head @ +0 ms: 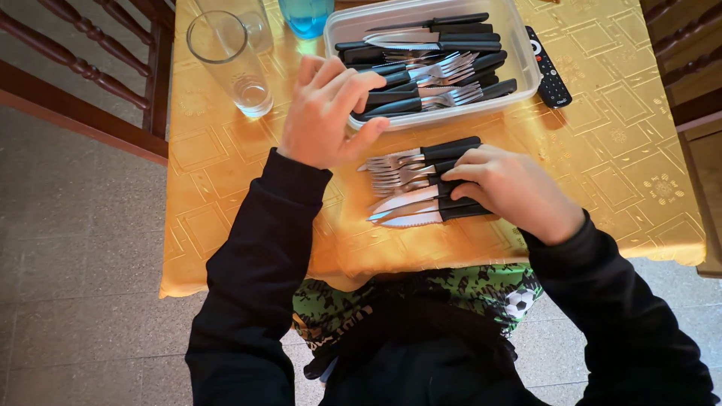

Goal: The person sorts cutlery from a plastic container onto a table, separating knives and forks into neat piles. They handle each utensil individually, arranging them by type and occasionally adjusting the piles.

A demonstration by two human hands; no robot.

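My left hand [325,113] rests on the near left corner of a clear plastic tray [526,68], fingers curled over its rim. The tray holds several black-handled forks and knives [429,68]. My right hand [511,188] lies on the handles of a small pile of forks and knives [410,188] laid on the yellow tablecloth [624,165] in front of the tray. The fingers press the black handles; the blades and tines point left.
An empty clear glass [233,64] stands left of the tray, with a blue cup [304,15] behind it. A black remote control [549,71] lies right of the tray. Wooden chairs [90,60] flank the table over a tiled floor.
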